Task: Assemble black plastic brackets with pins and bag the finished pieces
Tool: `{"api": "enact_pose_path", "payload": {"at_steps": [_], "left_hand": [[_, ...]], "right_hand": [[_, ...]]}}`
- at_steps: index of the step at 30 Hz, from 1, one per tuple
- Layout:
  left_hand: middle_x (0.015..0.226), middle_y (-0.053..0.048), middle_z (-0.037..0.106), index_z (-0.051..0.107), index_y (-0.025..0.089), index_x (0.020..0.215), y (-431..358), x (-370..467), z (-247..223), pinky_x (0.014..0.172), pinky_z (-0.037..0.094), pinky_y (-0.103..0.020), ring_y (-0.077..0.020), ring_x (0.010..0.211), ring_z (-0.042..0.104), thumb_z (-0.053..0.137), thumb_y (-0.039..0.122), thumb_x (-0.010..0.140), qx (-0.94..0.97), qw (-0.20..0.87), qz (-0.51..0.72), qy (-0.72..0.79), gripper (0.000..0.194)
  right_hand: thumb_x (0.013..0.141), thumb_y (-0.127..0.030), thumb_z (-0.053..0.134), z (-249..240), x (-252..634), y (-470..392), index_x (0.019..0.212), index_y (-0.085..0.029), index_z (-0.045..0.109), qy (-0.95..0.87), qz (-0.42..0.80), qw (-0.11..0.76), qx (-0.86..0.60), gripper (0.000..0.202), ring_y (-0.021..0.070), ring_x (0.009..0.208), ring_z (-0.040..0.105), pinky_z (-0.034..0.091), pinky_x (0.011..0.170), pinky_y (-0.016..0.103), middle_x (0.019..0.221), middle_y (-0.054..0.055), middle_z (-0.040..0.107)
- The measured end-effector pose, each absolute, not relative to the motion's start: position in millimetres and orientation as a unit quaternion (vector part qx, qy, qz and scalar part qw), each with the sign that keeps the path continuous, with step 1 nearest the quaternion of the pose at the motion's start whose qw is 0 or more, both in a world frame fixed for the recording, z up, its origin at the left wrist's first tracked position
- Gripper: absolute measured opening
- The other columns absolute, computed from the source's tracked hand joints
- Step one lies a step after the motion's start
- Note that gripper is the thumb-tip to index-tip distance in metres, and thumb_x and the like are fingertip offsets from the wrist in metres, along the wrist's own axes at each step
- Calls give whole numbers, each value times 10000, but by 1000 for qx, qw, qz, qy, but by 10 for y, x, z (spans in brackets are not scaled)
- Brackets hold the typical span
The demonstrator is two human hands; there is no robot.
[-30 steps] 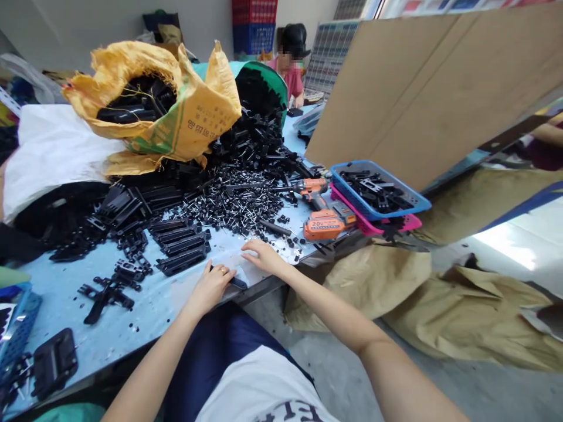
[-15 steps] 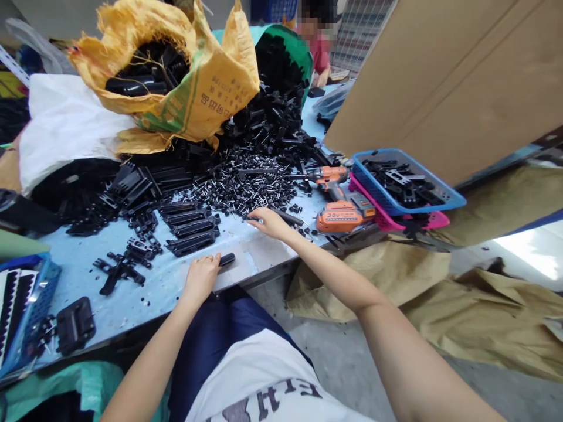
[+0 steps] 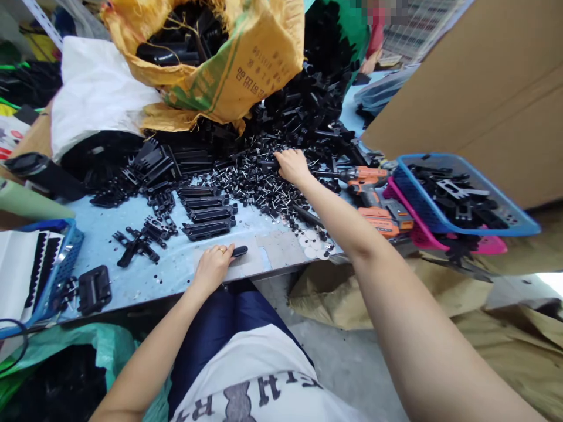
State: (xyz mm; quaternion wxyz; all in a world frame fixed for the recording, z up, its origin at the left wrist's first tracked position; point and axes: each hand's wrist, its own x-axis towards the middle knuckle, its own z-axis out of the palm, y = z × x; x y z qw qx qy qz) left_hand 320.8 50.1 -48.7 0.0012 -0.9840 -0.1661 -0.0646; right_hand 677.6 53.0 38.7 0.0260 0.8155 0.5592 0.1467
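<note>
At the table's front edge my left hand (image 3: 214, 266) is closed around a black plastic piece (image 3: 240, 251), whose rounded end sticks out past the fingers. My right hand (image 3: 294, 166) reaches over a heap of small screws with black heads (image 3: 259, 190). Its fingers close on the right end of a black plastic bar (image 3: 268, 164) lying on the heap. Between the two hands, to the left, several long black parts (image 3: 209, 228) lie side by side in a row. A cordless drill (image 3: 378, 220) in orange and black lies right of my right forearm.
A yellow woven sack (image 3: 246, 64) of black parts stands behind the heap. Stacked blue (image 3: 497, 230) and pink baskets (image 3: 492, 245) sit at the right. A large cardboard sheet (image 3: 475, 99) leans behind them. At the left are a blue basket (image 3: 74, 249) and a black tumbler (image 3: 48, 176).
My right hand has moved from the front of the screw heap up and away to the black bar on it. My left hand keeps its hold at the edge. The view has shifted.
</note>
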Motion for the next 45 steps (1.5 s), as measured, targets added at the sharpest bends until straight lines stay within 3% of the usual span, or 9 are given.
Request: {"api": "enact_pose_path", "payload": {"at_steps": [4,9,16,19,21,28,36,40,45], "left_hand": [[942,-101,621,514,134,1206,524,3137,-454,753,444,-340,-229,904,566,449,225,905,-982,-12,-43,-181,322],[1026,-100,600,484,167,1230,522,3142,-485,834,427,-345,-229,987,537,425,281,916,-976,-78,-4,-204,340],[1128,-94,560,478,187,1202,462,3309,-411,904,391,-379,-239,1054,508,378,435,913,-967,-163,-11,-194,395],[1068,-99,576,494,179,1134,430,3313,-385,862,410,-396,-274,1011,525,513,660,751,-967,-167,-15,-190,616],[1046,-103,585,474,162,1130,420,3286,-399,845,420,-389,-279,983,543,589,683,670,-966,-171,-34,-193,705],[1005,-83,606,499,192,1067,441,3184,-515,847,446,-342,-233,963,580,588,530,768,-956,-194,-102,-195,459],[969,-81,607,524,181,1045,396,3350,-484,797,451,-335,-236,954,562,551,609,761,-968,-173,-52,-176,514],[1217,-131,526,465,146,1194,549,3930,-372,909,377,-368,-251,1133,457,447,355,900,-975,-122,-101,-157,361],[1021,-201,610,582,28,1010,956,4772,-398,839,364,-401,-277,1024,503,358,45,861,-964,-56,-61,-254,269]], "right_hand": [[875,-236,454,465,6367,211,1065,-98,533,597,133,26,791,248,277,967,537,355,728,326,1054,172,589],[902,-487,434,194,5616,-529,1016,-190,522,718,-79,30,691,330,182,669,569,322,586,263,791,55,627],[947,-456,342,-283,5116,-855,950,-173,557,777,-106,32,620,355,166,725,585,309,593,256,861,84,614],[942,-486,322,-286,5043,-833,955,-190,560,761,-93,40,640,380,170,724,586,292,578,257,860,77,619],[945,-495,287,-242,4985,-842,955,-196,560,755,-65,39,651,406,180,733,581,289,581,267,864,82,615],[961,-388,315,-64,4845,-816,1021,-200,550,753,5,27,658,307,201,775,545,302,642,313,888,106,606],[948,-454,327,-311,5154,-797,941,-181,594,784,3,-9,620,382,196,795,526,310,671,308,863,85,600],[937,-468,354,-596,5373,-987,965,-165,608,765,-13,-74,640,397,193,854,520,332,724,308,929,93,606],[926,-453,394,-614,5478,-1109,1001,-163,599,726,-43,-104,679,363,202,889,521,368,773,311,952,90,611]]}}
